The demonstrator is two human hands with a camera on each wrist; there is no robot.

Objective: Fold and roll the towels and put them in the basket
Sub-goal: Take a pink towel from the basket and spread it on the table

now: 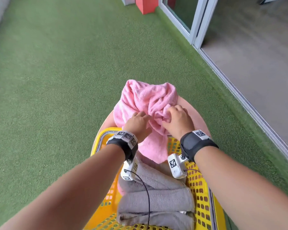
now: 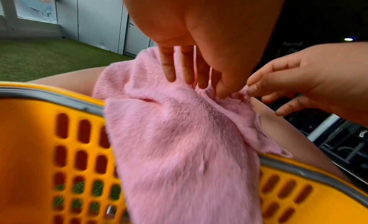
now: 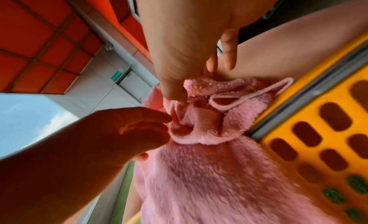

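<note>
A crumpled pink towel lies on a round pink table top, one end hanging over the far rim of the yellow basket. My left hand and right hand meet at the middle of the bunch. In the left wrist view, my left hand pinches a fold of the pink towel. In the right wrist view, my right hand pinches the hemmed edge of the pink towel. Several rolled grey towels lie side by side in the basket.
Green artificial turf spreads to the left and ahead. A sliding glass door with a pale frame runs along the right. A red box stands at the far end by the door.
</note>
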